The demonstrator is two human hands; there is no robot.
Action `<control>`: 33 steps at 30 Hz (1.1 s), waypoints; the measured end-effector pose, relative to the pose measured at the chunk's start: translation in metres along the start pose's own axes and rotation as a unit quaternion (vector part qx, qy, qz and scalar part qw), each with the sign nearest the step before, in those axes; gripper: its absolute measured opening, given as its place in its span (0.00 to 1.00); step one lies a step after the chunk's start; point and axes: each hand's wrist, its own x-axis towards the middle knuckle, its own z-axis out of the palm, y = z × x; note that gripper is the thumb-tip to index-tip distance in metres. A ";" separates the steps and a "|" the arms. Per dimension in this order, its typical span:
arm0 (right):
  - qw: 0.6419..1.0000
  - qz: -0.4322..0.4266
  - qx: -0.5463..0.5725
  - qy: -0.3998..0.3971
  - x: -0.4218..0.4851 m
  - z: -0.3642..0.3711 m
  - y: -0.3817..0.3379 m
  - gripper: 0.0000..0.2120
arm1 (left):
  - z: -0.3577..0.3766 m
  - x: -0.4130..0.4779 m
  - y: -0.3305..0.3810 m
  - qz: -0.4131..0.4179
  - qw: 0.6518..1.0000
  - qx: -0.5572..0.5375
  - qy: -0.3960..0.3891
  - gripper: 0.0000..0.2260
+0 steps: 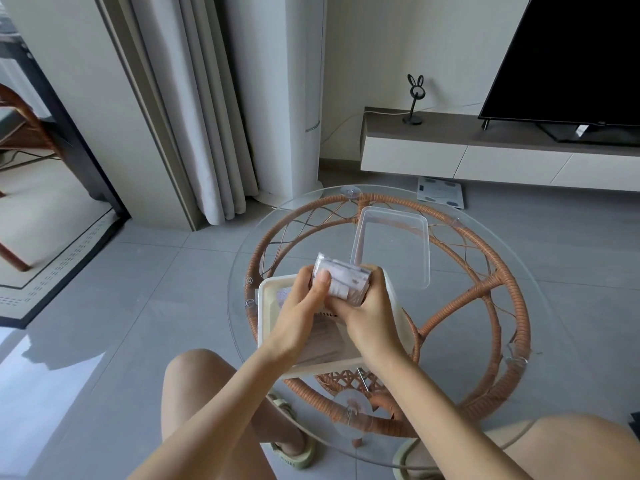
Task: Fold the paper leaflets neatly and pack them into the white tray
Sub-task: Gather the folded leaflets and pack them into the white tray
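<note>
Head view: your glass surface [450, 258] carries the white tray [266, 306], with its clear lid [394, 244] parked beyond so the tray is open. Your left hand [301, 306] and right hand [367, 313] pinch one folded leaflet [341, 280] over the tray's far end, likely squaring it to join the packed leaflets [323, 341]. The print is too small to read.

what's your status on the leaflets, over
Left grip and right grip both holding folded leaflet. Held over white tray. Clear lid behind tray, nothing in the way.
</note>
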 end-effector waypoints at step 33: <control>0.864 0.081 -0.488 -0.092 0.012 -0.033 -0.034 0.13 | -0.024 0.005 -0.015 0.062 0.875 0.467 -0.114 0.13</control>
